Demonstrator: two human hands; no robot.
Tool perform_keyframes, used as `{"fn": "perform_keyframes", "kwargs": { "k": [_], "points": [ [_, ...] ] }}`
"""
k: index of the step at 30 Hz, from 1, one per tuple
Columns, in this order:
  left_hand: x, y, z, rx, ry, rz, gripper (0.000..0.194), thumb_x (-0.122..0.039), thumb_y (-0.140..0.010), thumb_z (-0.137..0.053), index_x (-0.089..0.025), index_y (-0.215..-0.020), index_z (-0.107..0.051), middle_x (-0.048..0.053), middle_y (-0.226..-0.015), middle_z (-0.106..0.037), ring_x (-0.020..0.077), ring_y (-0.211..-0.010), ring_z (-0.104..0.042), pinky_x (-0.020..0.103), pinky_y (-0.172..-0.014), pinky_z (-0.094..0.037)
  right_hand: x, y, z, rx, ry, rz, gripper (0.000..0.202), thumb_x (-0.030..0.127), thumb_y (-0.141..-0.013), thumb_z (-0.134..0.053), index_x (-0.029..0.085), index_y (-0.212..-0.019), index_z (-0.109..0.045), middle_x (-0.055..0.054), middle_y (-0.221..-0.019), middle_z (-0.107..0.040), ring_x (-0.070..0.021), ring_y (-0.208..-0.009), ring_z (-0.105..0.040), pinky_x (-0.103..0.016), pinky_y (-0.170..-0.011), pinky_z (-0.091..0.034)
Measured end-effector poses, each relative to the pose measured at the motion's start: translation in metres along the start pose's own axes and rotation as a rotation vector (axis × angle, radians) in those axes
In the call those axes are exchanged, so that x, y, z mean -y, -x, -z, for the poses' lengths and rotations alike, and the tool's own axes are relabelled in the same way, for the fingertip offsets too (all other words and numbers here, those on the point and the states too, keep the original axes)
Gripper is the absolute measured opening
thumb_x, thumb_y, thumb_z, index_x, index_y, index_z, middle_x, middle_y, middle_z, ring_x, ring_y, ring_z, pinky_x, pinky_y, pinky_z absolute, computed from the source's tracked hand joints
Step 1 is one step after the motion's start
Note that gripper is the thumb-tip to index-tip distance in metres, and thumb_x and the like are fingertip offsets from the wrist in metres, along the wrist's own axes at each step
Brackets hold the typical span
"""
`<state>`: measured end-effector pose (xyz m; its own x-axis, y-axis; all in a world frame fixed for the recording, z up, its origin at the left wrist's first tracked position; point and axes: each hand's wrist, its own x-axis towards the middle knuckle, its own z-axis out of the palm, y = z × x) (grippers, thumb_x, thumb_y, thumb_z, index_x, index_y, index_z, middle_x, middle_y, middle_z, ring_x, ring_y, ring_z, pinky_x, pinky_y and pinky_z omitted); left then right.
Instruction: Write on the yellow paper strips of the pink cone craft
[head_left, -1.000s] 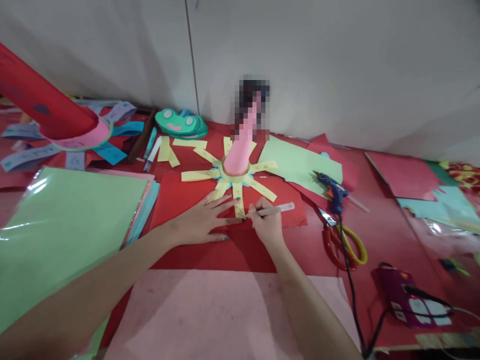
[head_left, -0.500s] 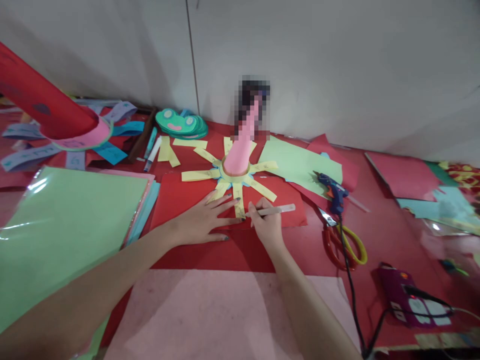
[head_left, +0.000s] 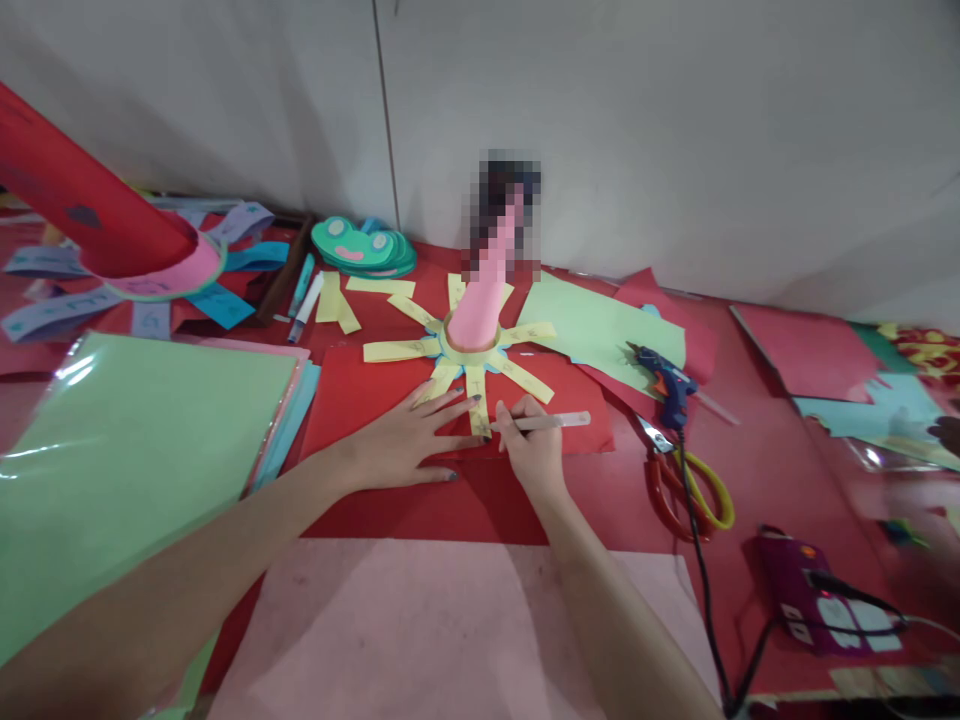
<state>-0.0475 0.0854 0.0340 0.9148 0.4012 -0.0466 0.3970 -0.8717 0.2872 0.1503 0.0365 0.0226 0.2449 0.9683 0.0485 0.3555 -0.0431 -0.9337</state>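
Observation:
My left hand (head_left: pixel 409 437) lies flat with fingers spread, its fingertips on a yellow paper strip (head_left: pixel 475 388). That strip is one of several fanning out around the base of a pink paper cone (head_left: pixel 477 312), and some carry handwriting. In my right hand (head_left: pixel 534 452) is a slim white pen (head_left: pixel 561 420), its tip end at the lower end of the same strip. Beneath both hands lies a red paper sheet (head_left: pixel 337 410). The cone's upper part is blurred out by large pixels.
A glue gun (head_left: pixel 675 390) and scissors (head_left: pixel 709 490) lie right, a cord running to a purple power strip (head_left: pixel 802 590). Green frog cutouts (head_left: pixel 364 247), markers (head_left: pixel 304 305) and a green sheet stack (head_left: pixel 150 440) are left. Another person's hand (head_left: pixel 949 432) shows at the right edge.
Another person's dark, partly visible hand has come into view at the right edge. My own hands, the pen and the paper strips look nearly unmoved.

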Motion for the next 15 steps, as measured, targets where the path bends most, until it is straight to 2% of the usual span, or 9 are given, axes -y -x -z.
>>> {"fn": "perform_keyframes", "kwargs": {
  "k": [9, 15],
  "points": [
    [0.0009, 0.0003, -0.0025, -0.018, 0.005, -0.001, 0.05, -0.046, -0.091, -0.054, -0.037, -0.139, -0.043, 0.005, -0.156, -0.025, 0.0304, -0.144, -0.018, 0.054, -0.114, -0.013, 0.001, -0.001, 0.0001, -0.041, 0.032, 0.032, 0.036, 0.036, -0.086, -0.052, 0.023, -0.058, -0.034, 0.008, -0.044, -0.041, -0.0094, -0.042, -0.042, -0.021, -0.047, -0.036],
    [-0.0001, -0.0002, -0.0009, 0.001, -0.009, -0.001, 0.05, -0.045, -0.092, -0.054, -0.035, -0.14, -0.043, 0.009, -0.155, -0.026, 0.0321, -0.144, -0.018, 0.056, -0.113, -0.013, -0.0002, -0.0018, -0.0008, -0.066, 0.039, 0.034, 0.036, 0.038, -0.085, -0.053, 0.024, -0.058, -0.035, 0.008, -0.044, -0.04, -0.0098, -0.043, -0.043, -0.021, -0.047, -0.036]
  ]
}}
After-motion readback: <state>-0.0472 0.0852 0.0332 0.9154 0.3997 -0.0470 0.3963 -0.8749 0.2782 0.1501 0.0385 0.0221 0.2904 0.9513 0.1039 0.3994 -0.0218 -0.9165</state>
